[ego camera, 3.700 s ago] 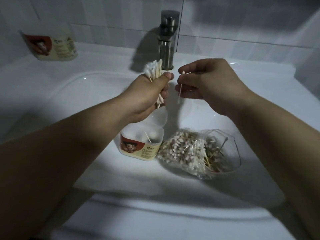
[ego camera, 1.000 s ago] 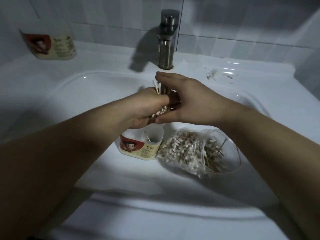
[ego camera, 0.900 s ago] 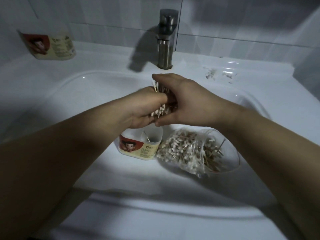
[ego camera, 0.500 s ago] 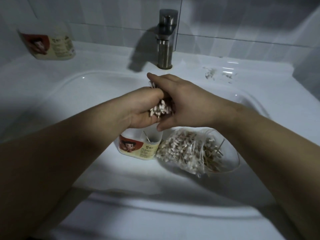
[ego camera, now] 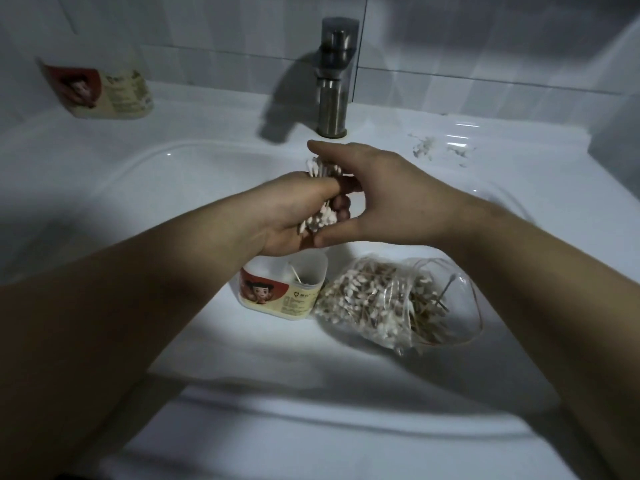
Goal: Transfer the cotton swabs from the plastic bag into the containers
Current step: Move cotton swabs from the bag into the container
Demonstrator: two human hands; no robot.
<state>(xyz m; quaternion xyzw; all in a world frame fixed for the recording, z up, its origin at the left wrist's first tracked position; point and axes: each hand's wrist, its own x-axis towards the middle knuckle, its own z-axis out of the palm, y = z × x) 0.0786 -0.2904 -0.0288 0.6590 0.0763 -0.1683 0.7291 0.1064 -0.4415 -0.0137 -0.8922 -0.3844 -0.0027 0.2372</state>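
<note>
From the head camera, we are gripping a bundle of cotton swabs [ego camera: 320, 218] in our left hand [ego camera: 294, 209], right above the open container [ego camera: 277, 296] standing in the sink [ego camera: 138, 188]. Our right hand [ego camera: 391, 195] is curling around the same bundle, thumb underneath. The plastic bag [ego camera: 460, 299] of swabs is lying against the container's right side.

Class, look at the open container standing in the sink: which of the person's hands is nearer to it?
Left. The left hand, gripping a bundle of swabs, is just above the container; the right hand sits further right, cupping the bundle.
</note>
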